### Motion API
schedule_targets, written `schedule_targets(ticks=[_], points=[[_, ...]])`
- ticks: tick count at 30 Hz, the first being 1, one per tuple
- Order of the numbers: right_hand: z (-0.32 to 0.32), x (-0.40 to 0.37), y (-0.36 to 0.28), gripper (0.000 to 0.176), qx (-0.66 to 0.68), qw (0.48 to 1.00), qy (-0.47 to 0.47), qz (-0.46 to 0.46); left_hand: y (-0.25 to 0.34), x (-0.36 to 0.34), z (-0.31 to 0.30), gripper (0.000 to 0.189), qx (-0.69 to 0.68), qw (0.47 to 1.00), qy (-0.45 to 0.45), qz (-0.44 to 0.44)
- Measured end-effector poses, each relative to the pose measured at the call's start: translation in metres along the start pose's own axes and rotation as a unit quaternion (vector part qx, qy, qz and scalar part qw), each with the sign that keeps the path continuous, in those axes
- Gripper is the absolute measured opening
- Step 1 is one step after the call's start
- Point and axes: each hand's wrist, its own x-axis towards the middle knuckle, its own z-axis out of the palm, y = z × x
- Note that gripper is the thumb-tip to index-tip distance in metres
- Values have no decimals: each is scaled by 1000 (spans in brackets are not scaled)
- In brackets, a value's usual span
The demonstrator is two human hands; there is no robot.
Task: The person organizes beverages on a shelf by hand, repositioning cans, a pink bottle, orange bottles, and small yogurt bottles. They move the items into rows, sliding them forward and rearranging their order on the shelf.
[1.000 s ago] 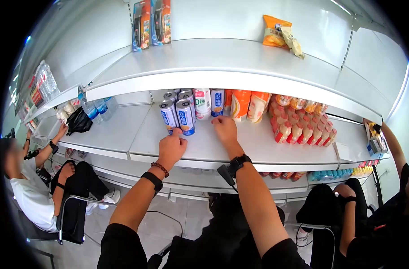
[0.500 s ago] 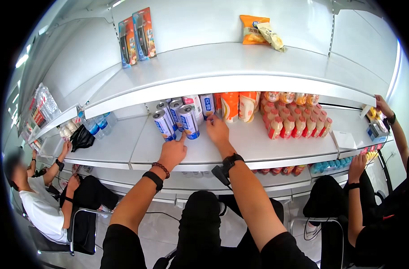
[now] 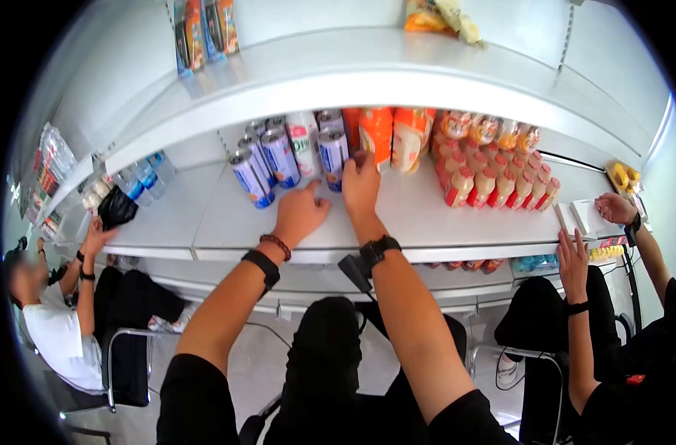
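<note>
My right hand [image 3: 362,184] has its fingers bent against the right side of a blue-and-silver drink can [image 3: 333,159], which stands upright in front of another can [image 3: 329,119]. My left hand [image 3: 301,213] hovers low over the shelf with index finger and thumb apart, holding nothing. Its fingertip is near the base of a white-and-pink bottle [image 3: 304,144]. To the left of that bottle stand several more blue-and-silver cans [image 3: 280,159]. Orange-and-white packages [image 3: 375,136] are just behind and right of my right hand.
Rows of small red-capped bottles [image 3: 494,185] fill the shelf to the right. The upper shelf edge [image 3: 368,93] overhangs the cans. A person in white [image 3: 60,330] sits on the left, a person in black [image 3: 642,356] on the right, both with hands at the shelves.
The front can has shifted right, away from the left cans, to stand before the back can. My right hand has come up against it; the left has drawn off the cans. The camera view has shifted.
</note>
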Motion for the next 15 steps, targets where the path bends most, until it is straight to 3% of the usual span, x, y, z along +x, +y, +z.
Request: schedule_targets(ticks=[3,6,7,11,15], points=[[2,1,3,41,-23,998,-45,-35,-4,3,3,44,-6,1000,-3,-4],[-4,-13,-22,56,-142,983,-88,-76,-5,2,-1,43,-2,1000,7,6],[-5,-13,-22,71,-167,975,-118,-90,-6,2,0,43,1,1000,7,12],[3,-11,-4,81,-148,978,-109,-101,-7,2,7,47,-6,1000,1,19],[0,-8,-8,73,-154,976,-121,-97,-14,4,11,54,3,1000,12,23]])
